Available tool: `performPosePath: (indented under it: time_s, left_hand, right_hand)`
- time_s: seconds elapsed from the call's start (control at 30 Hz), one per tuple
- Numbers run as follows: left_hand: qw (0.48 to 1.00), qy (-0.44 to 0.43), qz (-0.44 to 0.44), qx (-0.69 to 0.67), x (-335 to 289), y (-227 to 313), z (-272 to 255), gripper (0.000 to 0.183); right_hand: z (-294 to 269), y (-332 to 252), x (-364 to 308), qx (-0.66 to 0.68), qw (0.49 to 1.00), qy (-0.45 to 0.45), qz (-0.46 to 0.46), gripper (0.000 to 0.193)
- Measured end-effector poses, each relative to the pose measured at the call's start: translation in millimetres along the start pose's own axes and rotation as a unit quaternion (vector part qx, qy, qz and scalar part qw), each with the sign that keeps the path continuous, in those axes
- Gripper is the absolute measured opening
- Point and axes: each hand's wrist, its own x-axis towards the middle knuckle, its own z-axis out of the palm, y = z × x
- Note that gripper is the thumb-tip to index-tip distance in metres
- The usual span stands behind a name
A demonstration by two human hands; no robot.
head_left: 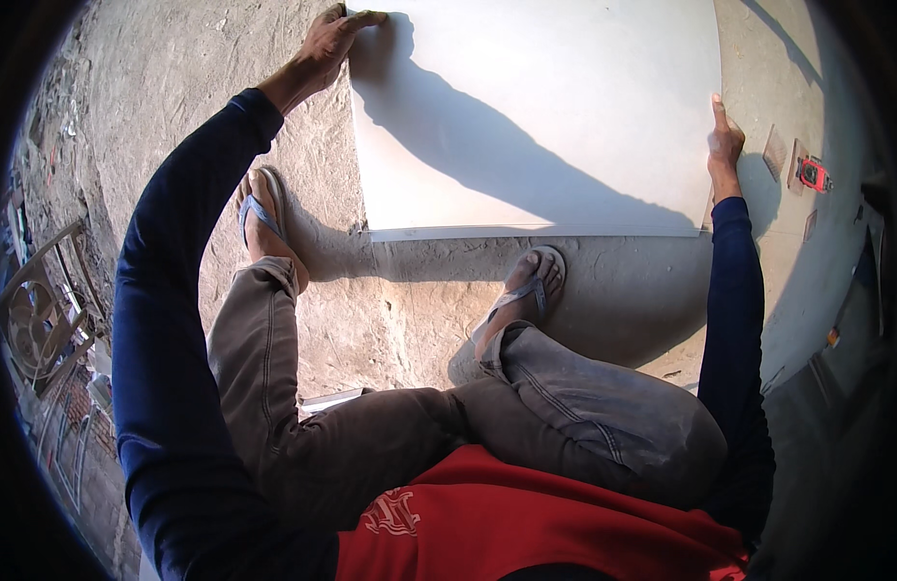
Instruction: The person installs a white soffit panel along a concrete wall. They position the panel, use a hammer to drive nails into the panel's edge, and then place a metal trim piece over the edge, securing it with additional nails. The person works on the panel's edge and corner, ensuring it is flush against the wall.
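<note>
A large white flat sheet (584, 87) lies on the rough ground in front of me, running out past the top of the view. My left hand (334, 44) grips its left edge high up, the thumb stretched over the top face and the fingers partly hidden. At the right edge, my right hand (726, 143) is closed on the side of the sheet with its thumb pointing away from me. Shadows of my arm and body fall across the white surface. The sheet's near edge lies just beyond my sandalled feet.
A red and black tool (814, 174) sits to the right, beside a small brownish flat piece (774, 152). At the far left are scrap metal with a fan-like round frame (37, 324) and rubble. My sandalled left foot (262, 215) and right foot (528, 290) stand on the dusty ground.
</note>
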Motion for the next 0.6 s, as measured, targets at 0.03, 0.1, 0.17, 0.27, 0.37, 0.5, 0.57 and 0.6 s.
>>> performPosePath:
  time_s: [0.03, 0.1, 0.17, 0.27, 0.37, 0.5, 0.57, 0.6]
  left_hand:
    - [1.000, 0.000, -0.002, 0.002, 0, 0, 0, 0.050]
    - [1.000, 0.000, -0.001, 0.004, 1, -1, -1, 0.050]
    - [1.000, -0.002, 0.004, 0.005, 2, -3, -3, 0.050]
    - [1.000, -0.007, 0.007, 0.015, 3, -5, -6, 0.052]
    - [1.000, -0.017, 0.011, -0.005, 1, -4, -8, 0.051]
    - [1.000, -0.022, 0.002, -0.012, 0, 2, 0, 0.044]
    - [1.000, 0.006, -0.015, -0.012, -1, 6, 5, 0.043]
    - [1.000, 0.018, -0.018, -0.018, -3, 8, 8, 0.043]
  right_hand:
    - [0, 0, 0, -0.012, 1.000, 0.006, 0.011, 0.067]
    - [0, -1, -1, 0.010, 1.000, -0.004, -0.008, 0.067]
    - [0, -3, -1, 0.006, 1.000, -0.007, -0.002, 0.066]
    - [0, -5, -2, -0.011, 1.000, -0.008, 0.011, 0.067]
    - [-2, -7, -3, -0.029, 0.999, -0.016, 0.000, 0.067]
    - [-3, -4, -2, -0.070, 0.997, -0.013, -0.020, 0.069]
    - [-5, -2, 0, -0.096, 0.995, -0.017, 0.006, 0.071]
    - [-6, -1, -1, -0.084, 0.996, -0.031, -0.005, 0.070]
